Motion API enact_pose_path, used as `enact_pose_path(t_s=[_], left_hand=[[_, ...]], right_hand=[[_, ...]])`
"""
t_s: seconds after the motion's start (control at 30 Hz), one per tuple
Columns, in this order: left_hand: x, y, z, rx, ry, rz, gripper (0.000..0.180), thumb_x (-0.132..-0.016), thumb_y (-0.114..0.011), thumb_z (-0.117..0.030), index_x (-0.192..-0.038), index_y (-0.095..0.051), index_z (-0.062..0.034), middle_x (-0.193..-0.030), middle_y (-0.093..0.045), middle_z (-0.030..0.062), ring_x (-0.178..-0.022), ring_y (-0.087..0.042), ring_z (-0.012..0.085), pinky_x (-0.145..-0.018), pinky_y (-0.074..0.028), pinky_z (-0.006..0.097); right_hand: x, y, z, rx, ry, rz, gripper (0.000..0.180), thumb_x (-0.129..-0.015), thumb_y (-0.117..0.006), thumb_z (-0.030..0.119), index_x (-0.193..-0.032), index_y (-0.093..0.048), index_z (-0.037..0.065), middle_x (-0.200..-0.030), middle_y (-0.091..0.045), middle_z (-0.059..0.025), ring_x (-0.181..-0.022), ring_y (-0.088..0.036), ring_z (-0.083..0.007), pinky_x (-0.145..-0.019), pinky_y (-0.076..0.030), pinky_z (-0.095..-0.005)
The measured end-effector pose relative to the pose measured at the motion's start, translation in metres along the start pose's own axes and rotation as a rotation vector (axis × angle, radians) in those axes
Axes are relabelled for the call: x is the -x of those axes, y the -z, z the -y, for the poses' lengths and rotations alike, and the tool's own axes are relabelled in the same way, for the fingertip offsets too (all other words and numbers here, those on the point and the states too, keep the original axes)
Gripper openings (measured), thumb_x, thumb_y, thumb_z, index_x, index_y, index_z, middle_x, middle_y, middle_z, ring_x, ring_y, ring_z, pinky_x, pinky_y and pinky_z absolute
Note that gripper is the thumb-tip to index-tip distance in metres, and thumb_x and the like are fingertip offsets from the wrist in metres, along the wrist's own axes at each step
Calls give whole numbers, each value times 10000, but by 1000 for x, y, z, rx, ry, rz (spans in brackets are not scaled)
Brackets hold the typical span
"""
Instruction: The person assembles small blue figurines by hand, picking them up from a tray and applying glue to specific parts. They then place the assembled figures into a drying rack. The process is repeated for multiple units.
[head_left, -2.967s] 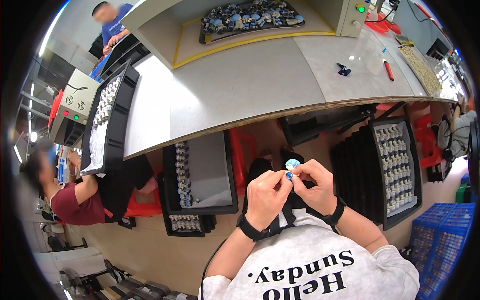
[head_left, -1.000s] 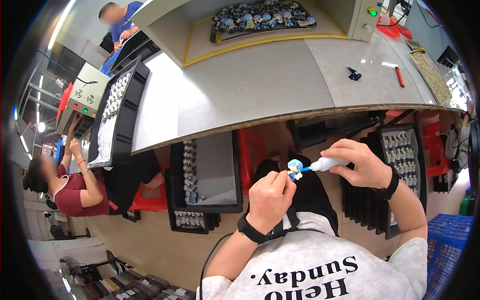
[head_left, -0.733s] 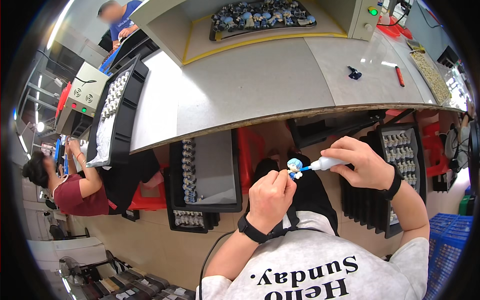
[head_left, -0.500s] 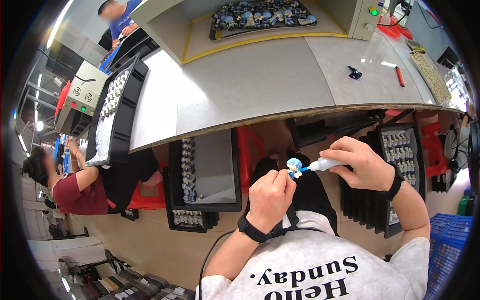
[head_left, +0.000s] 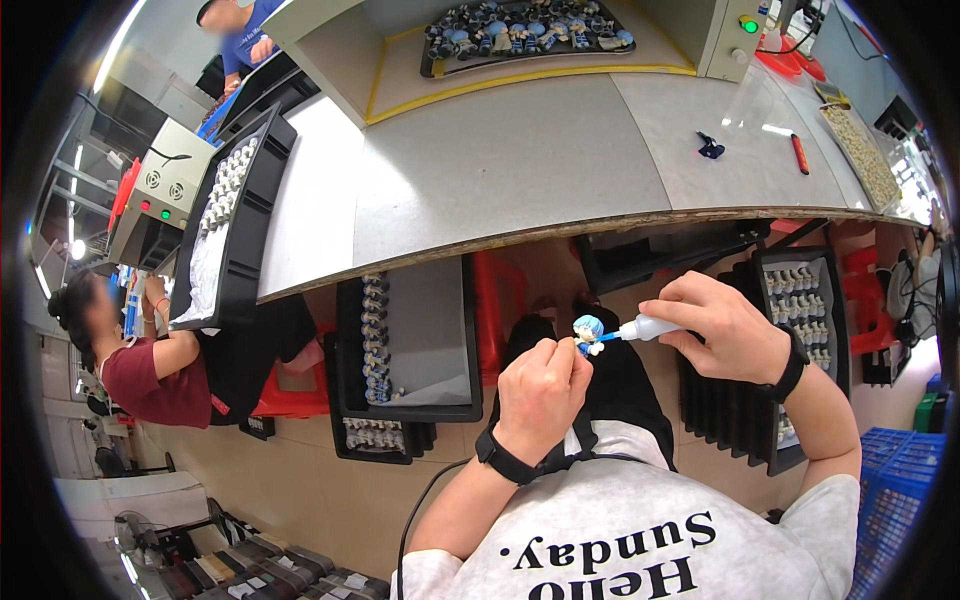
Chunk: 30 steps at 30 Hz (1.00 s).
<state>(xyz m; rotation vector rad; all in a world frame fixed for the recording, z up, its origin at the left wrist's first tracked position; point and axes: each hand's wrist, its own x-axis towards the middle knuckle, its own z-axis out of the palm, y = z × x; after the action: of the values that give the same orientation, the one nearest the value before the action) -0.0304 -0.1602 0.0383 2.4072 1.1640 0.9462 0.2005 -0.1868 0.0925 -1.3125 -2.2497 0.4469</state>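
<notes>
Between the fingertips of my left hand [head_left: 541, 393] is a small figurine [head_left: 588, 330] with light blue hair and a white and blue body. My fingers cover part of its lower side. My right hand [head_left: 712, 325] grips a white squeeze bottle [head_left: 648, 328], held nearly level. The bottle's thin blue tip points left and meets or nearly meets the figurine's body; whether it touches, I cannot tell. Both hands are above my lap, short of the workbench [head_left: 500, 165].
A black tray [head_left: 415, 410] of figurine parts stands left of my knees, stacked trays [head_left: 735, 405] to the right. On the bench lie a red pen-like tool [head_left: 799, 153] and a dark blue piece [head_left: 710, 147]. A booth [head_left: 335, 60] holds a figurine tray. A person [head_left: 160, 375] sits at left.
My hands, the figurine and the bottle stay almost where they were. The seated person at left has shifted slightly, and the person at far left back has moved a hand.
</notes>
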Motion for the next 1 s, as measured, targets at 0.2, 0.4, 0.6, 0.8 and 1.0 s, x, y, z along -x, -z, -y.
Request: enact_pose_path(t_s=[0.2,0.4,0.6,0.8,1.0], left_hand=[[2,-1,1,-4,-1,-2,77,-712,-648,6,-787,-634,-11,-614,-535,98,-519,-553,262,-474,-444,353],[2,-1,-1,-14,-3,-7,55,-717,-649,-3,-763,-622,-16,-610,-523,97,-516,-548,264,-470,-441,357],[2,-1,0,-14,1,-5,47,-720,-651,-9,-737,-610,-22,-608,-519,92,-514,-547,264,-466,-437,359],[2,-2,1,-11,7,-6,46,-722,-652,-10,-751,-620,-25,-611,-525,91,-514,-549,263,-468,-441,359],[2,0,4,62,91,13,31,-733,-648,-18,-761,-658,-15,-601,-552,95,-511,-562,242,-474,-445,336]], right_hand=[[-2,3,7,104,20,32,355,-702,-697,24,-1051,-630,29,-909,-593,-100,-818,-579,-261,-648,-512,-345],[-3,7,17,189,40,60,371,-680,-720,31,-1037,-618,35,-886,-574,-93,-774,-573,-252,-593,-494,-334],[-6,10,25,239,35,102,356,-680,-714,40,-1022,-614,35,-864,-577,-75,-766,-574,-236,-562,-492,-325],[-10,11,31,260,38,95,285,-692,-670,53,-974,-632,27,-796,-565,-69,-755,-580,-223,-538,-500,-325],[-6,10,17,54,-42,89,297,-694,-681,55,-982,-622,20,-830,-595,-94,-779,-602,-247,-631,-510,-338]])
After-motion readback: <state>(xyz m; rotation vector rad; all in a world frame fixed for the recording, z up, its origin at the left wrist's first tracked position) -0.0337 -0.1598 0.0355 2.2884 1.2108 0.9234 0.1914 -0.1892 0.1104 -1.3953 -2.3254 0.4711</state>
